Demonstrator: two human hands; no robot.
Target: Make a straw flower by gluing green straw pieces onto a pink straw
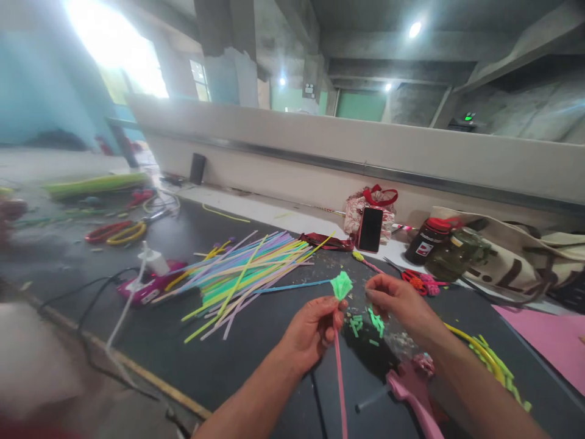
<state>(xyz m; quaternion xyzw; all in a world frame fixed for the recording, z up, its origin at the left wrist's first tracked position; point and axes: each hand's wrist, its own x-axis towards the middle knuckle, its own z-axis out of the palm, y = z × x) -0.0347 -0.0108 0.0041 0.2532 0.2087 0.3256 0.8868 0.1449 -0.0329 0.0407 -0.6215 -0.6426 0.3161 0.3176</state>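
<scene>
My left hand pinches a pink straw-like stem just below a light green flower-shaped head, which points upward. The stem hangs down toward me. To the right of the flower and apart from it, my right hand is closed in a pinch; anything between its fingertips is too small to make out. Short green cut pieces lie on the table below and between my hands. A pink glue gun with a clear stick at its back rests under my right forearm.
Colourful thin straws lie in a loose pile at left, near a magenta power strip with cables. Scissors, a phone, a dark bottle, a green jar and a canvas bag stand farther back. Pink sheet at right.
</scene>
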